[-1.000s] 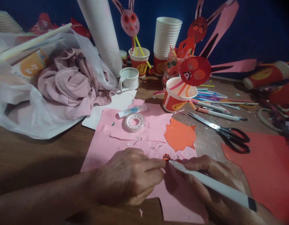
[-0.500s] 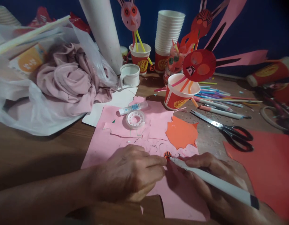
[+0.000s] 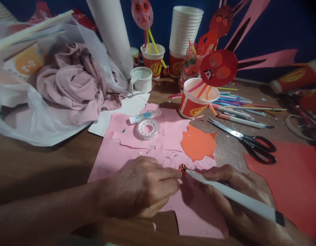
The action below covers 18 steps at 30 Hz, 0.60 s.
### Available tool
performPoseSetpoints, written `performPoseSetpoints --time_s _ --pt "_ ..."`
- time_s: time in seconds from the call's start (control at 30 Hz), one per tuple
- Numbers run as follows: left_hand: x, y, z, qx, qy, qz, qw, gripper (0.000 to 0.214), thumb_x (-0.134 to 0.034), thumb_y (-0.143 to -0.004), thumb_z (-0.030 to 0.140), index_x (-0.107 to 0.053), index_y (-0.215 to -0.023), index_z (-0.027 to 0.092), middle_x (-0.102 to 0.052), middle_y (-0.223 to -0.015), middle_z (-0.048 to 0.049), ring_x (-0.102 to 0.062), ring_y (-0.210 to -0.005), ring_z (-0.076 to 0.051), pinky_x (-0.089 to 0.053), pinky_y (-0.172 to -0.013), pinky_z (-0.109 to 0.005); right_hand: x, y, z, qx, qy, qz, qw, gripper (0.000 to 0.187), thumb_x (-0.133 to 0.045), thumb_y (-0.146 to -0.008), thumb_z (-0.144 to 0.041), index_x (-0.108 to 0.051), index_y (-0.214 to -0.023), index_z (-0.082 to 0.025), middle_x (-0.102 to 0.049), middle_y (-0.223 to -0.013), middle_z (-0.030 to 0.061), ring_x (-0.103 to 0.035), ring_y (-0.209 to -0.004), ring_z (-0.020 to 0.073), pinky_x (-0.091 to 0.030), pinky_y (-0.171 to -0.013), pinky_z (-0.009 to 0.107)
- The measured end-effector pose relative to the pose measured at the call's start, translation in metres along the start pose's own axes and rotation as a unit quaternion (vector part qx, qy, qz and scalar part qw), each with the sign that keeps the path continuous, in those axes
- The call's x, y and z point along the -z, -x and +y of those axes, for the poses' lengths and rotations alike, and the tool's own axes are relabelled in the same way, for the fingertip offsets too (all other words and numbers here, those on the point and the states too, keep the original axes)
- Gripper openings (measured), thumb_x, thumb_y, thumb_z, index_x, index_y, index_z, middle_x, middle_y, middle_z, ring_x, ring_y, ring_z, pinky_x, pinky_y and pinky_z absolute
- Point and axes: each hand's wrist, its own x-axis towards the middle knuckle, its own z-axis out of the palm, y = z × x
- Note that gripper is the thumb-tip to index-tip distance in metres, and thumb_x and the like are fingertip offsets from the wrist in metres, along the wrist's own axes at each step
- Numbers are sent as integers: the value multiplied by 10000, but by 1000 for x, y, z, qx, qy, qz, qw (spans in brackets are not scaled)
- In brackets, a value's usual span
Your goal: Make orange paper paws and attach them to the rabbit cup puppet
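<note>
In my right hand (image 3: 232, 194) is a white marker pen (image 3: 240, 198) with a dark band at its rear end. Its tip touches a small orange paper piece (image 3: 183, 167) marked with black stripes. My left hand (image 3: 145, 188) is closed, its fingertips pressing on the lower left of that piece. Beneath both hands lies pink paper (image 3: 199, 212) with cut-out edges and black ink marks. Just beyond the striped piece is a ragged orange paper scrap (image 3: 199, 142).
Scissors (image 3: 247, 138) lie right of the orange scrap, by red paper (image 3: 293, 181). A glue tube (image 3: 144, 116) and tape roll (image 3: 147, 128) rest on the pink paper. Behind stand a red cup (image 3: 194, 109) with a paper figure, pens (image 3: 240, 106), a mug (image 3: 141, 80) and a plastic bag (image 3: 42, 130).
The view has shifted very slightly. Both hands stay in nearly the same place, with the marker tip still at the striped orange piece.
</note>
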Motion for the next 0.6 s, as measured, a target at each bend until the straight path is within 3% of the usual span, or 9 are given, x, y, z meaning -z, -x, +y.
performPoseSetpoints --time_s 0.23,0.43,0.6 --pt "1 0 0 -6 -3 0 1000 214 -399 -763 92 -592 -819 167 -664 -878 -45 -570 -631 -117 -454 -548 -235 1 10 7 -33 51 3 998 155 -556 -781 -229 -555 -933 -262 -681 -779 2 -659 -654 167 -537 -558 271" --pt "0 1 -2 -9 -2 5 1000 204 -399 -762 90 -585 -797 167 -668 -892 -48 -565 -617 -115 -440 -544 -238 6 3 0 -66 -8 25 997 71 -530 -807 -254 -561 -870 -245 -675 -700 6 -645 -557 145 -504 -437 209" --pt "2 0 1 -12 -1 6 1000 204 -393 -762 83 -576 -781 171 -675 -927 -40 -548 -580 -113 -411 -512 -240 7 4 0 -82 -15 45 995 57 -561 -788 -279 -565 -816 -230 -679 -682 27 -627 -504 150 -499 -409 222"
